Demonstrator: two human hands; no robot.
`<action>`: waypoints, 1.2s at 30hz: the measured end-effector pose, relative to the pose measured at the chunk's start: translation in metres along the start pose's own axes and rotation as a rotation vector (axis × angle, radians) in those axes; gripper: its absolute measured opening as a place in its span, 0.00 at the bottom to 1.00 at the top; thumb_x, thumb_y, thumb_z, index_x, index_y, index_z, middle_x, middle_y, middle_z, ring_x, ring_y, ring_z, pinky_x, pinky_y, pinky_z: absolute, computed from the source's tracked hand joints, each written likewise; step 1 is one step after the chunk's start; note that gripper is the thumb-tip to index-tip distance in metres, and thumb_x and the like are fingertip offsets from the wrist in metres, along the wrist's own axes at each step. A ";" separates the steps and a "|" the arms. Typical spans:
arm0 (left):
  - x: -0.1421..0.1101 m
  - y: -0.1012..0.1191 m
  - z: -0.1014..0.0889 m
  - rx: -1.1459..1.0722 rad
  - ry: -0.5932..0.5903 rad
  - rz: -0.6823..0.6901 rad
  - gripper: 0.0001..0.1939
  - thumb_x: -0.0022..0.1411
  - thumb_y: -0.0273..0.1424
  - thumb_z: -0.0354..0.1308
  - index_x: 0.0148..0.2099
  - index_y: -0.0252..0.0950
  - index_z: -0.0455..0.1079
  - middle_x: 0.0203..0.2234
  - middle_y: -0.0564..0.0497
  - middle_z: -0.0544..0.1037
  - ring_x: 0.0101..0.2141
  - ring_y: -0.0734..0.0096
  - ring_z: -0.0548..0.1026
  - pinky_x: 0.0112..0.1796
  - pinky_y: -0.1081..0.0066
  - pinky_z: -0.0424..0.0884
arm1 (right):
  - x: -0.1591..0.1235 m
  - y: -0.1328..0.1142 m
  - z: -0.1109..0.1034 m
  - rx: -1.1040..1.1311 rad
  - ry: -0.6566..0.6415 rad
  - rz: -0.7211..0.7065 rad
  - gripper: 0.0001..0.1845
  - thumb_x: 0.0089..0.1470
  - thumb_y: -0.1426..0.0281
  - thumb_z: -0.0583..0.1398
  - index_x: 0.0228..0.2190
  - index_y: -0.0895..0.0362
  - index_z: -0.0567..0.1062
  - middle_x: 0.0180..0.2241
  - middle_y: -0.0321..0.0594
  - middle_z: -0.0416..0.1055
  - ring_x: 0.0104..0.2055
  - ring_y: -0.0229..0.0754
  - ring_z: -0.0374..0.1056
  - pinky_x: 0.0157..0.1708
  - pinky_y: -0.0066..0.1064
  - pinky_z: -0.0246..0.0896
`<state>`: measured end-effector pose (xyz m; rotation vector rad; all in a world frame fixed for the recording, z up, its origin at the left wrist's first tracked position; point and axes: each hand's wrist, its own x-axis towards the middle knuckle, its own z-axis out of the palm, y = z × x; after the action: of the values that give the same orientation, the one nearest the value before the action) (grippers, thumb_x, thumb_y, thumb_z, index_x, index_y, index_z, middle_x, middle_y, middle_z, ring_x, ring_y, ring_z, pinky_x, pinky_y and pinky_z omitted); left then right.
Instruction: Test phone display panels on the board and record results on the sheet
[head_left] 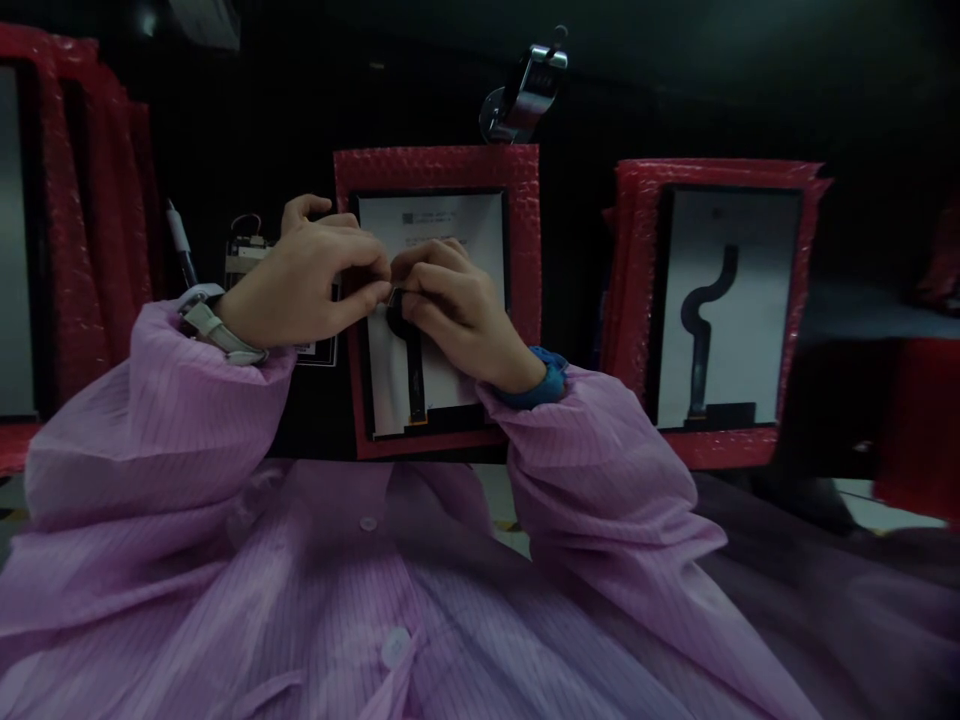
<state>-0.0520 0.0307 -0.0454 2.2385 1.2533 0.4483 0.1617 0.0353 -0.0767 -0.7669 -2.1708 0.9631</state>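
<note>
In the middle of the head view a display panel (465, 400) lies back side up on a red bubble-wrap sheet (525, 240). A black flex cable (415, 370) runs up from the panel's lower edge. Its upper end is pinched between the thumb and fingers of my right hand (457, 300). My left hand (315, 270) comes in from the left, thumb and forefinger closed together right beside that cable end. Whatever those left fingertips hold is too small to make out. Both hands hover over the panel, fingertips nearly touching.
Right of me, another display panel (742, 350) with a curved flex cable rests on stacked red bubble wrap (634, 300). More red wrap (97, 230) and a panel stand at far left. A pen (180, 240) and a small device (244, 255) lie near my left wrist; a metal tally counter (532, 90) sits behind.
</note>
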 end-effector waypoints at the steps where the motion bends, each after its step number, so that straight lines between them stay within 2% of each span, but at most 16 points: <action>1: 0.000 0.000 0.000 0.005 -0.008 -0.001 0.09 0.65 0.37 0.53 0.35 0.42 0.72 0.28 0.53 0.77 0.39 0.62 0.76 0.63 0.48 0.52 | 0.000 0.000 0.000 0.002 0.000 -0.006 0.10 0.60 0.74 0.54 0.27 0.54 0.65 0.40 0.40 0.72 0.45 0.43 0.66 0.49 0.43 0.59; 10: 0.001 0.002 -0.001 0.032 -0.038 -0.027 0.12 0.66 0.41 0.52 0.36 0.42 0.73 0.29 0.54 0.77 0.40 0.62 0.76 0.62 0.49 0.52 | 0.000 0.000 0.000 0.000 -0.014 0.014 0.09 0.61 0.73 0.54 0.28 0.54 0.66 0.40 0.40 0.72 0.45 0.44 0.66 0.50 0.44 0.59; 21: 0.002 -0.006 0.001 -0.010 0.048 -0.027 0.13 0.67 0.43 0.58 0.37 0.42 0.76 0.31 0.57 0.78 0.39 0.68 0.71 0.61 0.49 0.53 | 0.000 0.001 0.000 -0.002 0.008 -0.019 0.10 0.64 0.71 0.53 0.29 0.54 0.66 0.40 0.41 0.72 0.45 0.43 0.65 0.50 0.42 0.59; 27: 0.001 -0.004 0.001 -0.039 0.090 0.004 0.12 0.65 0.42 0.57 0.34 0.44 0.77 0.28 0.55 0.79 0.38 0.64 0.75 0.59 0.49 0.56 | 0.000 0.002 0.001 -0.018 0.011 -0.041 0.10 0.65 0.71 0.53 0.30 0.54 0.66 0.40 0.40 0.71 0.44 0.42 0.65 0.50 0.41 0.59; 36: 0.004 0.003 0.004 0.029 0.095 -0.020 0.12 0.62 0.41 0.55 0.30 0.42 0.75 0.26 0.54 0.77 0.38 0.62 0.76 0.59 0.48 0.54 | 0.001 0.005 0.006 -0.059 0.004 -0.068 0.09 0.66 0.69 0.52 0.32 0.54 0.66 0.40 0.40 0.71 0.43 0.42 0.65 0.49 0.41 0.59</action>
<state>-0.0462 0.0315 -0.0473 2.2495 1.3373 0.5381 0.1582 0.0366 -0.0836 -0.7169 -2.2158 0.8668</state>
